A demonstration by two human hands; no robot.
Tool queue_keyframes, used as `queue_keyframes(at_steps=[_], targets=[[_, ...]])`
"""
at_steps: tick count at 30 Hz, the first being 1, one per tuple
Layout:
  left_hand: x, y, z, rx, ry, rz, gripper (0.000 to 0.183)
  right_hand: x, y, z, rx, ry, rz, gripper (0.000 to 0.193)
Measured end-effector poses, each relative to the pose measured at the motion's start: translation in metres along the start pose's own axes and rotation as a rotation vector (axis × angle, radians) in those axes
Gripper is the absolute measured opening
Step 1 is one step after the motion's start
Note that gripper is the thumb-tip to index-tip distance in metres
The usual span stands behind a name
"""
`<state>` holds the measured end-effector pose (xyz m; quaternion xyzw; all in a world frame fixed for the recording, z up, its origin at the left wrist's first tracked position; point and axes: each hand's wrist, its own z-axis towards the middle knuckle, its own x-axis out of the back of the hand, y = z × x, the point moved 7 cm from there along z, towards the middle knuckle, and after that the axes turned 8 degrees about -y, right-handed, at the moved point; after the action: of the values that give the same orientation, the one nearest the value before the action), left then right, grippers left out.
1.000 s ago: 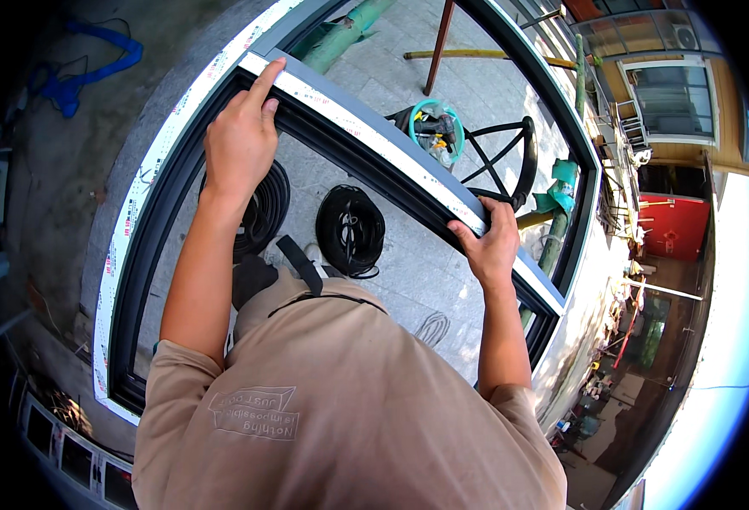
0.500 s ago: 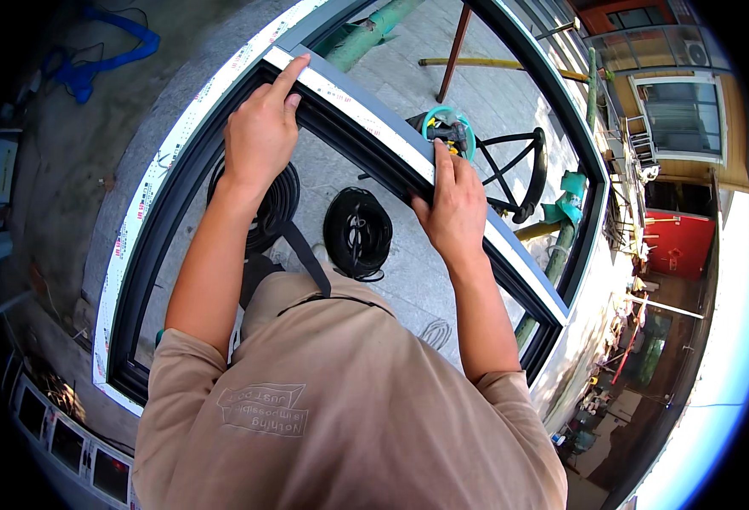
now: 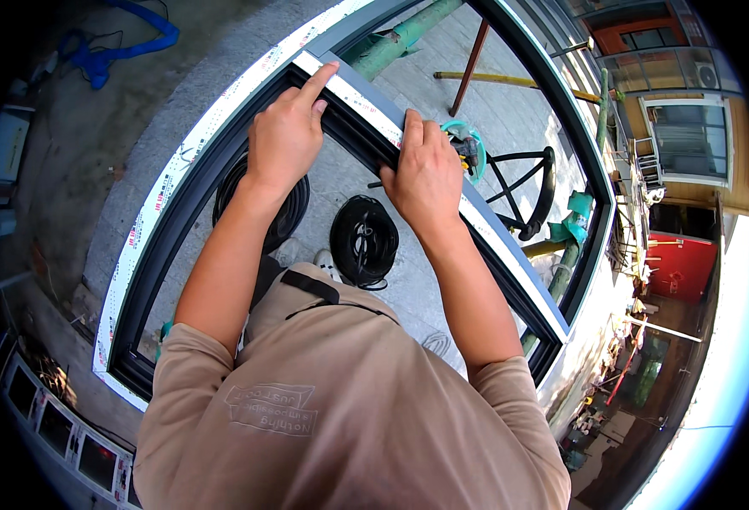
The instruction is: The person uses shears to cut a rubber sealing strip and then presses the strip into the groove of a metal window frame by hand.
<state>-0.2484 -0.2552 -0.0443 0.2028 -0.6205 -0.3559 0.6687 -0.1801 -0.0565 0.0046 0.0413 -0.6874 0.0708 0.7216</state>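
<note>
A large window frame (image 3: pixel 167 189), dark inside with white printed protective film on its outer faces, lies tilted across the view around my body. A crossbar (image 3: pixel 510 276), part white film and part grey, divides it. My left hand (image 3: pixel 285 140) grips the crossbar near its upper-left corner, index finger stretched along the white film and thumb at the inner edge. Farther right along the same bar, my right hand (image 3: pixel 426 174) is closed over it, fingers on top and thumb on the dark inner side. The undersides of both grips are hidden.
Coils of black strip (image 3: pixel 364 241) lie on the paving inside the frame. Beyond the bar are a turquoise bucket (image 3: pixel 480 157) with tools, a black tubular stand (image 3: pixel 548 191) and green-wrapped poles (image 3: pixel 400 44). A blue hose-like thing (image 3: pixel 94 61) lies at upper left.
My right hand has slid leftward along the crossbar, closer to the left hand. The left hand keeps its place on the bar, while the whole view has shifted slightly.
</note>
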Motion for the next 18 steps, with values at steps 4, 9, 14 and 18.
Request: queue_keyframes(at_steps=[4,9,14,18], targets=[[0.000,0.001,-0.001,0.005,-0.005,-0.005,0.060,0.000,-0.017,0.023,0.063,0.021,0.026,0.094],[0.003,0.001,-0.001,0.000,-0.001,-0.005,0.059,-0.009,-0.032,0.048,0.092,-0.004,0.015,0.094],[0.002,0.003,-0.001,-0.007,-0.010,-0.007,0.059,-0.008,-0.029,0.045,0.089,0.023,-0.015,0.092],[0.001,0.003,0.000,-0.021,0.003,-0.005,0.059,-0.008,-0.027,0.047,0.085,-0.008,0.030,0.095]])
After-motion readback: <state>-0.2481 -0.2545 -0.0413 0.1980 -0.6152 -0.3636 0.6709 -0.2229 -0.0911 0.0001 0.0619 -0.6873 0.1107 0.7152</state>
